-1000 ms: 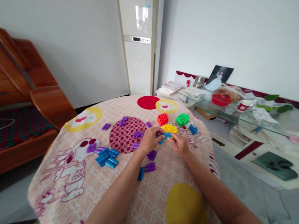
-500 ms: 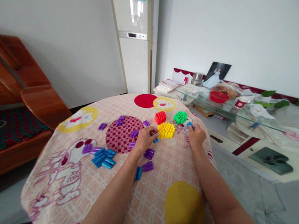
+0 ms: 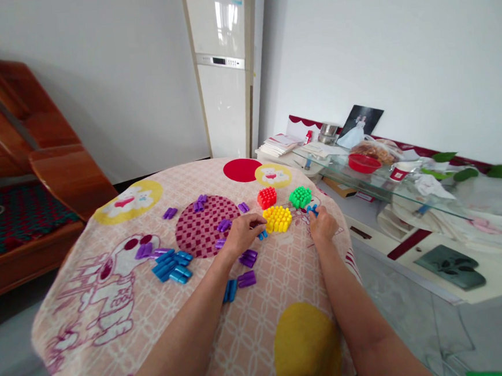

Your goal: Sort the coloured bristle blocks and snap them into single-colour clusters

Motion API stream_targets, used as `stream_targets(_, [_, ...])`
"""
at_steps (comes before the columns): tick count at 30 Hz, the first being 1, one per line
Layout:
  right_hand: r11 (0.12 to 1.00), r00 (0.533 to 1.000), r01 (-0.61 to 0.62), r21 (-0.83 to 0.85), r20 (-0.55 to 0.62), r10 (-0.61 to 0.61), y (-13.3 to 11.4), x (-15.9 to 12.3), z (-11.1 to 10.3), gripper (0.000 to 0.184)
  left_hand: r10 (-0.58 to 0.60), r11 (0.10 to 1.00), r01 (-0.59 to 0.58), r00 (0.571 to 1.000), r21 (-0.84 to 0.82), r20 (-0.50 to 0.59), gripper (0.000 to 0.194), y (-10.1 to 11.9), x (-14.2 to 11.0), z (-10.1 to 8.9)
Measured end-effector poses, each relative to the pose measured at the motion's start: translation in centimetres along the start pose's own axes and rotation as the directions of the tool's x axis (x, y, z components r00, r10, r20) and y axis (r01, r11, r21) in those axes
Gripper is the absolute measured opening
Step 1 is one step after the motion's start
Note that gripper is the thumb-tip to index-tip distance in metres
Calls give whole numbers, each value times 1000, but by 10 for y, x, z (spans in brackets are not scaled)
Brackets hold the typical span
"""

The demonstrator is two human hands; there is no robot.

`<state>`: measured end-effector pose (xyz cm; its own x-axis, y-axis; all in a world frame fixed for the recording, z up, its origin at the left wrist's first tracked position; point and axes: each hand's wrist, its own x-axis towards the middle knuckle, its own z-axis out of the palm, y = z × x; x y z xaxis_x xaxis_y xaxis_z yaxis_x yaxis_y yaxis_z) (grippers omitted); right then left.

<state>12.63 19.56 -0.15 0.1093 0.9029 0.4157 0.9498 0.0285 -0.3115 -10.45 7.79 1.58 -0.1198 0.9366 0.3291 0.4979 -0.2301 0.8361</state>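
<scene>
Small blue plastic pieces (image 3: 170, 265) are lying heaped on the left of a surface (image 3: 241, 345) wearing a pink patterned cloth; purple plastic pieces (image 3: 246, 279) are scattering around, and red (image 3: 267, 197), green (image 3: 300, 197) and yellow knobbed plastic blocks (image 3: 278, 219) are standing farther right. Beyond, a tall white appliance (image 3: 225, 109) is rising. A red bowl (image 3: 364, 163) is resting on the glass shelf (image 3: 340, 170), contents unclear. Left hand (image 3: 243, 233) is hovering low, fingers nearly together at a blue knobbed piece (image 3: 262, 234), grip unclear; right hand (image 3: 324, 225) is curling, fingers pinching a blue knobbed cluster (image 3: 312, 209).
</scene>
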Motion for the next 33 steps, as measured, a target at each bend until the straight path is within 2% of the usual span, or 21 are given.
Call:
stream_targets(2, [992,995,73,107,-70,-66,-1,-6,1,29,-3,998,3,1000,-65,-3,19,-4,1,1])
stream_targets(4, [946,971,223,237,-135,-195,-5,-16,2,33,-7,991,5,1000,-134,-17,21,-7,2,1])
stream_targets(6, [840,913,407,358,-183,-365,-12,-29,1,40,-17,980,10,999,-197,-36,21,-9,3,1])
stream_targets(9, [635,784,602,483,-211,-583,-26,-48,-2,42,-24,964,10,998,-265,-51,19,-9,3,3])
stream_targets(12, [500,688,675,542,-218,-693,-38,-60,-3,36,-2,957,-6,1000,-291,-29,19,-5,2,4])
stream_targets(14, [460,659,686,564,-213,-721,-42,-64,-2,33,17,955,-22,1000,-297,-17,18,-2,1,6])
stream_targets(17, [462,674,649,604,-175,-718,-43,-64,-1,30,25,955,-31,999,-294,-26,16,3,1,7])
stream_targets(21, [487,756,538,688,-138,-640,-41,-61,-3,28,16,956,-24,999,-293,-29,15,6,-1,7])
stream_targets(25, [449,813,432,783,-121,-570,-41,-58,-8,26,7,964,-5,1000,-266,6,14,7,-2,8])
stream_targets(28, [434,822,384,815,-87,-563,-41,-59,-10,25,-6,960,2,1000,-280,-13,15,7,-2,8])
stream_targets(31, [432,810,378,819,-67,-583,-43,-60,-11,26,-17,955,7,999,-295,-30,16,7,-1,9])
stream_targets(33, [442,819,372,817,-64,-571,-42,-59,-11,26,-18,957,11,1000,-288,-20,16,7,-1,8])
